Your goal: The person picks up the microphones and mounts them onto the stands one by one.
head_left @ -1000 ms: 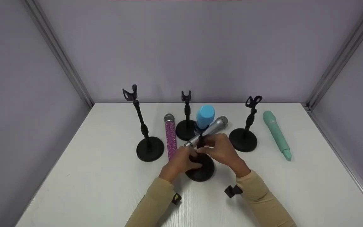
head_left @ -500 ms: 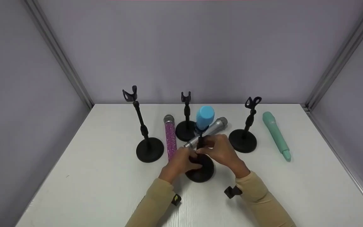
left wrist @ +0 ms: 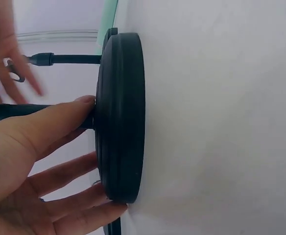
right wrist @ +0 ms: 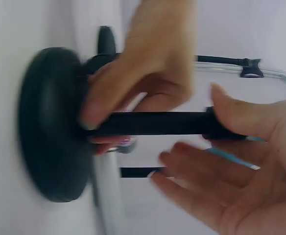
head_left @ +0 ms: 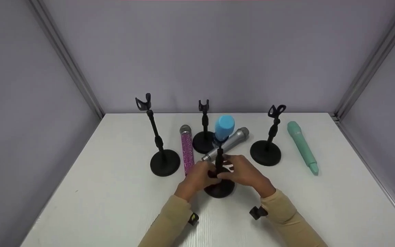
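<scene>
A black desktop microphone stand (head_left: 223,191) stands upright on the white table, with a light blue microphone (head_left: 225,127) seated at its top. My left hand (head_left: 197,176) pinches the foot of the post; in the left wrist view the thumb (left wrist: 67,117) lies along the post and other fingers reach the round base (left wrist: 121,117). My right hand (head_left: 243,171) is around the post's right side. Its fingers are spread and loose in the right wrist view, with the thumb (right wrist: 246,115) beside the post's collar (right wrist: 214,125).
A silver microphone (head_left: 237,138) lies behind the post, and a purple glitter microphone (head_left: 187,151) lies left of it. Three other stands hold no microphone: left (head_left: 165,164), back (head_left: 202,143) and right (head_left: 265,154). A green microphone (head_left: 302,145) lies far right.
My right hand has loosened from the post and shifted slightly down and right, showing more of the post. The left hand stays at the foot of the stand.
</scene>
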Tool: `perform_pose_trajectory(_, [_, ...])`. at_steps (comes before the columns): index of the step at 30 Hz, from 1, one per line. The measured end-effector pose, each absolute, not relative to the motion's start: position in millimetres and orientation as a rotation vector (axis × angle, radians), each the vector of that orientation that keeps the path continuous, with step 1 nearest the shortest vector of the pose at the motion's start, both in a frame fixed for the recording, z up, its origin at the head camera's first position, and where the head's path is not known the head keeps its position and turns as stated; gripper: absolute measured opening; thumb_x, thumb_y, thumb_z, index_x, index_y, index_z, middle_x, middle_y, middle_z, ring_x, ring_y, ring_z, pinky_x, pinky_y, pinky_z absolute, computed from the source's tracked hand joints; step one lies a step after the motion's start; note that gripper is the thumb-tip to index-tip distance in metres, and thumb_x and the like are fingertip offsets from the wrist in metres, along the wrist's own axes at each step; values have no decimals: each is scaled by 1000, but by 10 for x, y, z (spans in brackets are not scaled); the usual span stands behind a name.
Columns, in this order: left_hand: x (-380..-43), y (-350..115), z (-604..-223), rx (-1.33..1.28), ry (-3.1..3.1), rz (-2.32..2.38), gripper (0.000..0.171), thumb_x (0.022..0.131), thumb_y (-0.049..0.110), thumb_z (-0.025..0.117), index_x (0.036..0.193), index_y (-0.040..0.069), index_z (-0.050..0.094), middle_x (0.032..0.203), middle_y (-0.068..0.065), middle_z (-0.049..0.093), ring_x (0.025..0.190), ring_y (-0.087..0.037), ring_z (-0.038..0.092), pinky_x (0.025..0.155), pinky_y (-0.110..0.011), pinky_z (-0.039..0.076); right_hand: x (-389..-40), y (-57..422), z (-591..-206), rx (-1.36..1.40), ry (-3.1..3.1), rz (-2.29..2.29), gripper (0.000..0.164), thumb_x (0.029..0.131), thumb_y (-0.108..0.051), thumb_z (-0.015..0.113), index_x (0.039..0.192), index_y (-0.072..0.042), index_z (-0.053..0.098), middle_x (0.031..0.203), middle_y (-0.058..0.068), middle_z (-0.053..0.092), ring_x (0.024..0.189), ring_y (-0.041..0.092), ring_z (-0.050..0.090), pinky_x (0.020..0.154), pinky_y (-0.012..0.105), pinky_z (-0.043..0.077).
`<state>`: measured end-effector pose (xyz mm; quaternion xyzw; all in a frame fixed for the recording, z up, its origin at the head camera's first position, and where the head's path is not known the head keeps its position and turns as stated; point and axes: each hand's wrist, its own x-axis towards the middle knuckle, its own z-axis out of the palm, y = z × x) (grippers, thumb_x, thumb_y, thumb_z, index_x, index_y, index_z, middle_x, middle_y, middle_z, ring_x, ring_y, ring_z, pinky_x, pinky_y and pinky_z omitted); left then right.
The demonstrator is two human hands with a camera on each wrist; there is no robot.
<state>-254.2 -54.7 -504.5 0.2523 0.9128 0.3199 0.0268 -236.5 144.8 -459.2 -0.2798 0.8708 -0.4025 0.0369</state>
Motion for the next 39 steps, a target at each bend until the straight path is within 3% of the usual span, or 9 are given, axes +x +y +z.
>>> perform_pose_trajectory(8, [-2408, -560, -4930, 679, 2810, 908, 31, 77, 12, 91, 105, 5, 80, 101, -8, 80, 98, -21, 74, 87, -35, 60, -2303, 1483, -4948, -952, 2750, -977, 58, 76, -14, 91, 126, 3, 68, 126, 18, 72, 116, 37, 68, 99, 52, 54])
perform_pose_trajectory(17, [-2328, -590, -4919, 595, 2751, 886, 48, 74, 7, 93, 119, 5, 77, 117, -12, 77, 113, -26, 71, 103, -42, 56, -2257, 1450, -5114, -1029, 2871, -857, 59, 72, -13, 92, 126, -3, 71, 127, 13, 73, 115, 33, 70, 99, 51, 55])
perform_pose_trajectory(30, [-2296, -453, -4960, 646, 2759, 894, 50, 79, 9, 89, 126, 4, 73, 127, -14, 73, 124, -34, 62, 110, -46, 50, -2243, 1553, -5108, -914, 2934, -814, 54, 67, -14, 95, 116, -3, 75, 110, 11, 79, 103, 30, 73, 92, 48, 57])
perform_pose_trajectory(39, [-2432, -275, -4932, 656, 2757, 863, 50, 82, 11, 87, 129, 4, 71, 130, -13, 72, 126, -28, 65, 110, -41, 51, -2348, 1692, -5034, -833, 2970, -738, 51, 67, -14, 94, 112, 2, 75, 106, 15, 78, 101, 35, 72, 92, 50, 57])
